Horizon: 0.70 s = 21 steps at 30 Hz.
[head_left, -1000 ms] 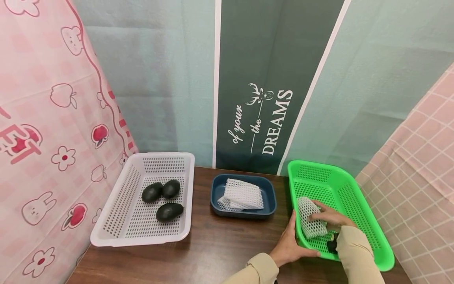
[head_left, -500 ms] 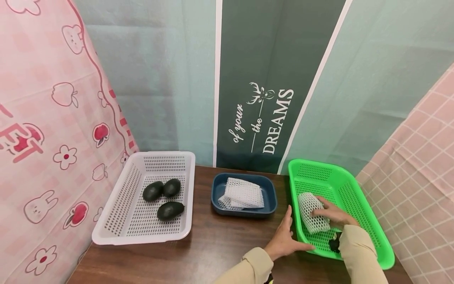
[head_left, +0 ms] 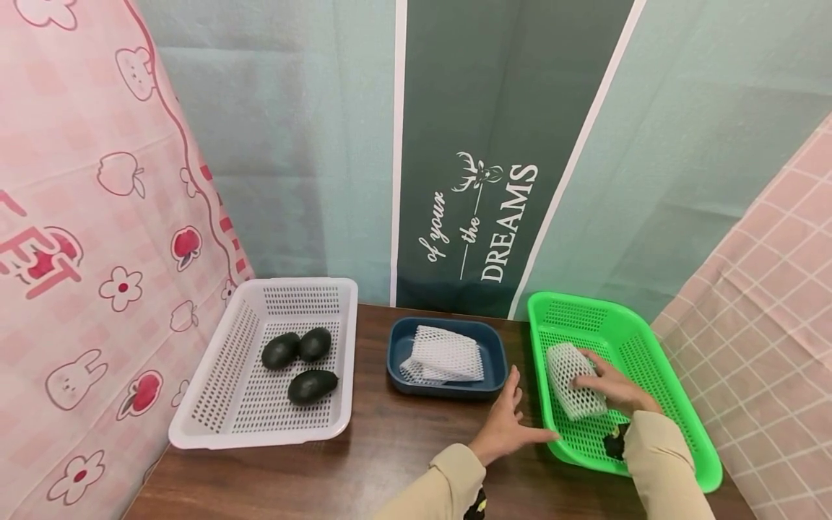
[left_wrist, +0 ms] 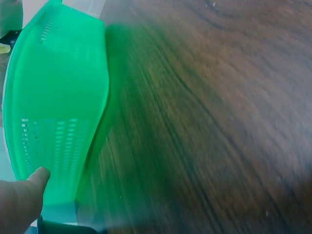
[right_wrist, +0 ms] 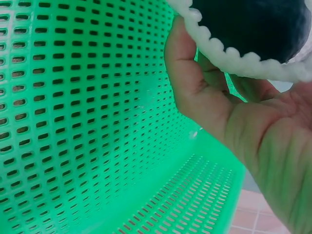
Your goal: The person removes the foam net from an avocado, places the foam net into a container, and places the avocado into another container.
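Observation:
In the head view my right hand (head_left: 614, 388) holds a white foam net sleeve (head_left: 573, 379) inside the green basket (head_left: 669, 393). A dark avocado (right_wrist: 253, 29) shows through the sleeve's opening in the right wrist view, where thumb and fingers curl round the netting. My left hand (head_left: 503, 431) is between the blue tray and the green basket, fingers spread and empty, the thumb tip close to the basket's near left rim. The left wrist view shows that thumb (left_wrist: 34, 187) over the basket's outer wall.
A blue tray (head_left: 448, 391) with folded white foam nets (head_left: 448, 354) stands at the middle back. On the left, a white basket (head_left: 260, 437) holds three dark avocados (head_left: 313, 388). Fabric curtains (head_left: 312, 144) enclose the wooden table (head_left: 383, 455) at the back and sides.
My left hand has drawn off the green basket's rim and moved left. My right hand has shifted slightly farther back in the basket with the foam-sleeved avocado.

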Tool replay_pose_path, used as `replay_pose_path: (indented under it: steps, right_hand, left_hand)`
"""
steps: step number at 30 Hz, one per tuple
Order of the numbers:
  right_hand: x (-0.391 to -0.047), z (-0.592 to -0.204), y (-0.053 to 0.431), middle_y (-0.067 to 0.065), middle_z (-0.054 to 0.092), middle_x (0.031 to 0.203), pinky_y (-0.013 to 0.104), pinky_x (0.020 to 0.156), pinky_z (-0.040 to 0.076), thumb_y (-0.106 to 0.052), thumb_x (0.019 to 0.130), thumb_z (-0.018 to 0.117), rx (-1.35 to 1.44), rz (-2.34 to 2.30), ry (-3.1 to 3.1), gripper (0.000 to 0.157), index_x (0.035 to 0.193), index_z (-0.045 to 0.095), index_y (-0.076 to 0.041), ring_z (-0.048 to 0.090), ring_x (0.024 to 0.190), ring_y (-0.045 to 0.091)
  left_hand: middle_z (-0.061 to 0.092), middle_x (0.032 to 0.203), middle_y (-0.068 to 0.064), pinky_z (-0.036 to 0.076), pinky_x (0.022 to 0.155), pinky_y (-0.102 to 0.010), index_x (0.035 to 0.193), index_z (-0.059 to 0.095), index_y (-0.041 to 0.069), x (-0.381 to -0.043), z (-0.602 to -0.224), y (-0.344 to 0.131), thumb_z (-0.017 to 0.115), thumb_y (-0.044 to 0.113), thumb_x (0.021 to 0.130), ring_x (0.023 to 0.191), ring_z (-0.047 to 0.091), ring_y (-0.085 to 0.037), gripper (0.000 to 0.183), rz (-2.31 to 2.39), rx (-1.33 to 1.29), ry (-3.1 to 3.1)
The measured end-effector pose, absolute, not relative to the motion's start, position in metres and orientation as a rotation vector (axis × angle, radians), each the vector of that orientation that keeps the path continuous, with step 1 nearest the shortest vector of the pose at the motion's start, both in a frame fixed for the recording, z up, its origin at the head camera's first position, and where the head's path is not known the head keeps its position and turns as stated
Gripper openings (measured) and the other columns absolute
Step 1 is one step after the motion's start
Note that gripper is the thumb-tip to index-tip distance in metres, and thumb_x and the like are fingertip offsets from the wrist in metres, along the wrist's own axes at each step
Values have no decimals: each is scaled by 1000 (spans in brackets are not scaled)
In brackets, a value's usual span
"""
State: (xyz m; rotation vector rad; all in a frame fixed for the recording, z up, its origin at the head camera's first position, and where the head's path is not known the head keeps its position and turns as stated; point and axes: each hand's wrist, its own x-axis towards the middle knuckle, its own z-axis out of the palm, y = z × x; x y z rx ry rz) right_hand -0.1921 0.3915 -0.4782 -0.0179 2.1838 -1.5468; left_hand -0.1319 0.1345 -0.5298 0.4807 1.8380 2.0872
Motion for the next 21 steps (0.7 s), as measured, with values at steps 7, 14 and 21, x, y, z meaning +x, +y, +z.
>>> replay_pose_path:
  steps: [7, 14, 21]
  right_hand:
    - [-190, -472, 392, 31, 42, 121, 55, 71, 53, -14, 92, 62, -71, -1571, 2191, 82, 151, 5, -13, 61, 93, 37]
    - [-189, -466, 392, 33, 39, 124, 56, 70, 53, -11, 91, 62, -61, -1618, 2203, 79, 149, 9, -15, 61, 93, 37]
    - [-186, -457, 388, 35, 35, 126, 56, 68, 54, -11, 91, 62, -82, -1625, 2247, 77, 149, 11, -14, 61, 92, 37]
  left_hand:
    - [17, 158, 3, 39, 103, -36, 156, 8, 24, -135, -526, 122, 81, 8, 79, 141, 25, -28, 108, 2122, 488, 1824]
    - [18, 159, -3, 39, 104, -35, 157, 8, 21, -144, -521, 105, 81, 8, 79, 140, 30, -22, 107, 2114, 497, 1848]
    - [18, 159, -6, 38, 104, -35, 157, 7, 21, -151, -513, 81, 79, 8, 82, 140, 28, -29, 105, 2119, 547, 1825]
